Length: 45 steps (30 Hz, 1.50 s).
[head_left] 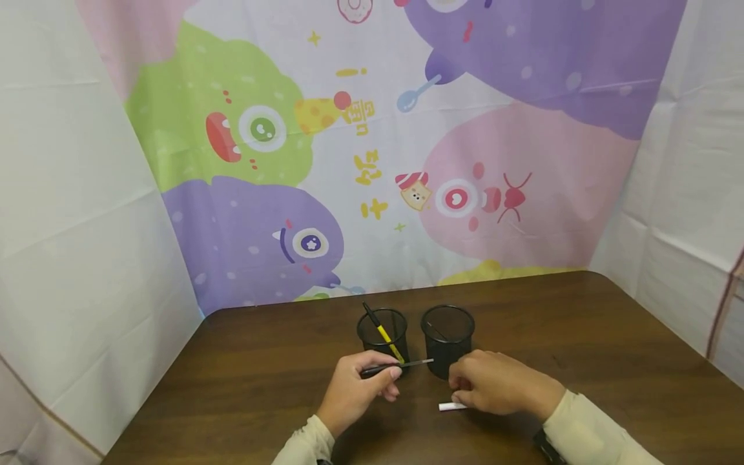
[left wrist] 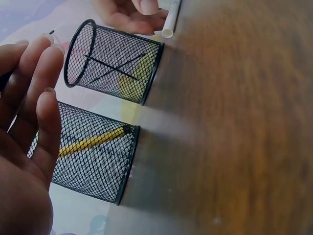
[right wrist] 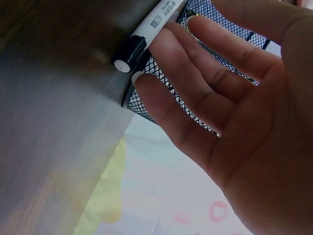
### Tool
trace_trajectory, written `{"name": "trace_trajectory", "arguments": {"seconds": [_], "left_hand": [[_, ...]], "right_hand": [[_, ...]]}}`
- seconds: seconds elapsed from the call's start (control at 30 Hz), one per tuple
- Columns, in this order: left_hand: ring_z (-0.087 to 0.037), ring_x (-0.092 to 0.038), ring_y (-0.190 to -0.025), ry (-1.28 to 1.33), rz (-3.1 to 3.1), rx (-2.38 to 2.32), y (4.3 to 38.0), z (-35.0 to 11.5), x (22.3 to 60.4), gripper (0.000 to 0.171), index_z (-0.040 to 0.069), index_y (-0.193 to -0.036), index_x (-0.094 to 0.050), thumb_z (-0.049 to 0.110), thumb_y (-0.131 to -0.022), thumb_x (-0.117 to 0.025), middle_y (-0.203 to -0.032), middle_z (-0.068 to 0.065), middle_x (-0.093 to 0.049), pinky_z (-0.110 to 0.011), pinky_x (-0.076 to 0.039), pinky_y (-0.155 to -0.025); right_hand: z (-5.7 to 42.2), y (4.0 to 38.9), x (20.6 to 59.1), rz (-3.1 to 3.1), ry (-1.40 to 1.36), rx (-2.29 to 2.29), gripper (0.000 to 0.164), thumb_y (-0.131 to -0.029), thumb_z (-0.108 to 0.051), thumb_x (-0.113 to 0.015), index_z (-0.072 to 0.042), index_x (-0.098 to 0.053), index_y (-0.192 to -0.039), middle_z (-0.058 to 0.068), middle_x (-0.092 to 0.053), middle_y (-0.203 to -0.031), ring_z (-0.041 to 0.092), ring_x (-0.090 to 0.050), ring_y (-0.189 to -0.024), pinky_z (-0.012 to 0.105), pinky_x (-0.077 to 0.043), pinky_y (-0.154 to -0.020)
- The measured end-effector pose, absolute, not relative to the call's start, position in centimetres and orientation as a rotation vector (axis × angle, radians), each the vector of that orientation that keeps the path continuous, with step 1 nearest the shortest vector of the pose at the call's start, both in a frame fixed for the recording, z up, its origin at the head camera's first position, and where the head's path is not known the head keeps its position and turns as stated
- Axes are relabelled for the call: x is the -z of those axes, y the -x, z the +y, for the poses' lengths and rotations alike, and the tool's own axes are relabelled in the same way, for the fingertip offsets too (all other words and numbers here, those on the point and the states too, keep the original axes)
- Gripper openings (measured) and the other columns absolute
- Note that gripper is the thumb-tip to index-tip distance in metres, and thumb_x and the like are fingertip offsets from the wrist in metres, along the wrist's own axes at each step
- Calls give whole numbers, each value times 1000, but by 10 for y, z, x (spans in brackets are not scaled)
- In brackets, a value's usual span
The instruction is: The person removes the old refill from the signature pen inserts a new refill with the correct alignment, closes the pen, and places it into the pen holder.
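My left hand pinches a slim black tool with a thin silvery end, pointing right; its exact kind does not show. Just behind that hand stands a black mesh cup holding a yellow pen with black ends. Another mesh cup, upright to its right, has thin dark sticks inside. In front of this second cup, my right hand reaches low with loosely bent fingers. Against its fingertips lies a white marker with a black cap, level with the tabletop.
The brown wooden table has rounded far corners. A cartoon-printed cloth hangs behind it, and plain white cloth closes off both sides.
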<state>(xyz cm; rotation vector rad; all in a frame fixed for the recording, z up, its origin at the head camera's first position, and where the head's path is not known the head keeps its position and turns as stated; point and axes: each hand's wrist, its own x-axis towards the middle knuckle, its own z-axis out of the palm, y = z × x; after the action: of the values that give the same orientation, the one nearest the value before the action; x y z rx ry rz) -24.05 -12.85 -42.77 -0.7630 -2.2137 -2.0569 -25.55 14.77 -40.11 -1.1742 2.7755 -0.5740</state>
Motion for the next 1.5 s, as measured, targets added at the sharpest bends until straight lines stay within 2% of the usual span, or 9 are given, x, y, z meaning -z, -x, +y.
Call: {"name": "trace_trajectory", "arguments": {"seconds": [0.13,0.3,0.5,0.73,1.07,1.23,1.5], "left_hand": [[-19,-70,-63,776,-2216,2045,240,-128,428,19,-5,-104,-71,10,-92,-73,-80,-33,-67,-43,-61,-64],[-19,-70,-62,772,-2233,2030,239,-127,428,18,-4,-103,-72,10,-92,-74,-76,-24,-70,-42,-61,-64],[-20,-71,-62,764,-2241,2039,239,-127,428,19,-4,-104,-72,10,-92,-74,-74,-18,-71,-42,-61,-63],[-21,-71,-63,815,-2270,2014,240,-127,427,19,-3,-105,-72,10,-92,-74,-75,-17,-72,-41,-61,-64],[-21,-71,-65,881,-2306,1984,239,-128,426,19,-3,-104,-72,12,-93,-73,-75,-16,-72,-40,-61,-65],[-21,-72,-66,877,-2323,1988,239,-129,426,20,-4,-105,-72,12,-93,-73,-76,-16,-72,-40,-61,-66],[-21,-72,-65,858,-2317,2005,239,-128,426,23,-7,-104,-71,12,-92,-74,-75,-17,-72,-40,-61,-66]], "right_hand": [[146,256,400,2775,1193,615,9,-92,-22,-73,-25,-67,-86,-21,-55,-75,0,-51,-63,24,-46,-56],[145,255,398,2815,1216,640,10,-93,-20,-71,-26,-67,-86,-22,-56,-77,-1,-51,-63,23,-45,-56],[143,253,395,2848,1258,659,6,-95,-20,-70,-23,-69,-89,-22,-57,-79,-1,-52,-65,23,-47,-58],[141,251,393,2893,1341,698,9,-96,-21,-69,-25,-66,-89,-23,-55,-79,-2,-49,-63,22,-44,-56],[136,243,385,2882,1366,740,4,-98,-25,-67,-23,-70,-96,-23,-58,-81,-3,-52,-65,21,-47,-57],[133,242,383,2871,1372,754,9,-99,-28,-66,-21,-71,-99,-21,-58,-81,-3,-52,-65,21,-48,-57],[132,242,384,2871,1450,771,15,-101,-32,-62,-22,-72,-94,-22,-61,-85,-4,-54,-68,21,-49,-60]]}}
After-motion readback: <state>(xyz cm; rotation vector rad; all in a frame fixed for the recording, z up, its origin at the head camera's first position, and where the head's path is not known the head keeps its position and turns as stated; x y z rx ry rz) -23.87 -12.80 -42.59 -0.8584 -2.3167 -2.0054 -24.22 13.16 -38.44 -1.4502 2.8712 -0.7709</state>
